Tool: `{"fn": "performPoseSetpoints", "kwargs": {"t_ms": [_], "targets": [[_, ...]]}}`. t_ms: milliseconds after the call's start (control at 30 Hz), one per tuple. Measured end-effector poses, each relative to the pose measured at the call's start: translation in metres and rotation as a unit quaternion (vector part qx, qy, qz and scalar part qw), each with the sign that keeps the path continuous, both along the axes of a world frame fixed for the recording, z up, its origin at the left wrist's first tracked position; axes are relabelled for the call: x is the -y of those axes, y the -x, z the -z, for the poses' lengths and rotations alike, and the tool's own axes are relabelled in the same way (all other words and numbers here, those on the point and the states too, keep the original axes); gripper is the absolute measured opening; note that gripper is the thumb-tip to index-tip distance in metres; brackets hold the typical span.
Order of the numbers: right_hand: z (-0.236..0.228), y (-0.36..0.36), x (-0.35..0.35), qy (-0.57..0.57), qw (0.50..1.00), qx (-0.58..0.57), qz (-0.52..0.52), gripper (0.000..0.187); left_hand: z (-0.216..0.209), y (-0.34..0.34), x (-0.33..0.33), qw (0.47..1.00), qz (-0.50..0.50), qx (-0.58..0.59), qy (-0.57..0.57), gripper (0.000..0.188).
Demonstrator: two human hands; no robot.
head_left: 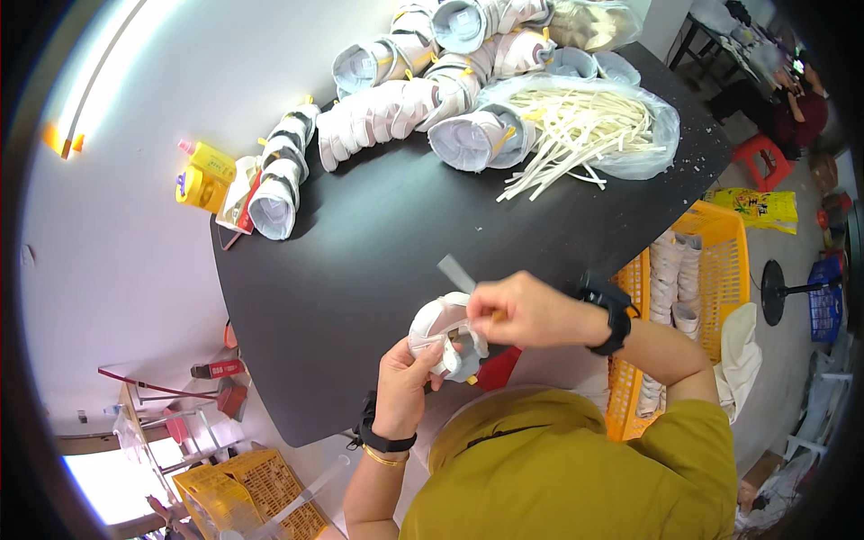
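Observation:
My left hand (402,378) grips a small white shoe upper (438,317) near the front edge of the dark table, its thumb on the near side. The upper is held with its opening toward me, and a bit of yellow shows at its lower end. Close against its right side, my right hand (517,309) is closed in a pinch. A flat greyish strip (457,273) sticks out from its fingers toward the upper left. What else the right fingers hold is hidden.
Rows of nested pale shoe uppers (378,117) line the table's far side. Cream-coloured strips (585,130) spill from a clear bag at the far right. Yellow bottles (202,175) stand at the left edge. A yellow crate (720,243) with more uppers is at my right.

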State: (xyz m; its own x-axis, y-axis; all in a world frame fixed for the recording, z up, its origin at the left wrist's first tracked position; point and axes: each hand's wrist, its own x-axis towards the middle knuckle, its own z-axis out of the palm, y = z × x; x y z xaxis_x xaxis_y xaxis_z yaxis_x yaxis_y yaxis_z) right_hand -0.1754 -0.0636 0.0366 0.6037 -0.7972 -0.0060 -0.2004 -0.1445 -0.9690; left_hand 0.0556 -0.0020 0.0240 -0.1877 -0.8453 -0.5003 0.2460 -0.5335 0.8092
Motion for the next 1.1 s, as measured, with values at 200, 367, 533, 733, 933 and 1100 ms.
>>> {"fn": "performPoseSetpoints", "kwargs": {"t_ms": [200, 367, 533, 733, 933, 1100], "targets": [[0.01, -0.017, -0.023, -0.034, 0.999, -0.003, 0.029, 0.013, -0.005, 0.01, -0.011, 0.999, -0.004, 0.026, 0.028, 0.018], [0.012, -0.02, -0.028, -0.088, 0.994, 0.031, 0.048, 0.012, -0.004, 0.012, -0.014, 0.998, -0.011, 0.05, 0.046, 0.019], [0.016, -0.023, -0.036, 0.014, 0.995, 0.017, 0.096, 0.013, -0.003, 0.016, -0.016, 0.994, -0.02, 0.08, 0.065, 0.02], [0.02, -0.025, -0.04, 0.046, 0.993, 0.014, 0.109, 0.012, -0.001, 0.019, -0.02, 0.991, -0.032, 0.097, 0.086, 0.021], [0.017, -0.025, -0.038, 0.047, 0.994, 0.005, 0.103, 0.011, 0.0, 0.02, -0.02, 0.992, -0.036, 0.088, 0.087, 0.021], [0.008, -0.023, -0.04, 0.058, 0.993, -0.009, 0.101, 0.017, 0.001, 0.021, -0.02, 0.99, -0.046, 0.088, 0.1, 0.021]]}}
